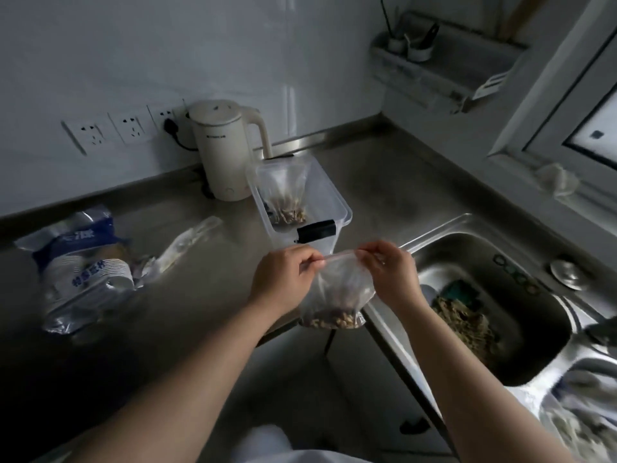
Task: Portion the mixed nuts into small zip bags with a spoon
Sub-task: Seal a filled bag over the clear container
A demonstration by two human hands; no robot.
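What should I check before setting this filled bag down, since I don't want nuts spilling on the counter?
1. Both hands hold the top strip: ok. The left hand and right hand pinch the ends of the small zip bag.
2. Zip pressed shut along its length: cannot tell, the strip is blurred.
3. Nuts settled at the bottom, away from the zip: ok.
4. Room in the clear container: ok, it holds one filled bag.
5. Bag hangs beyond the counter edge, unsupported: not ok.
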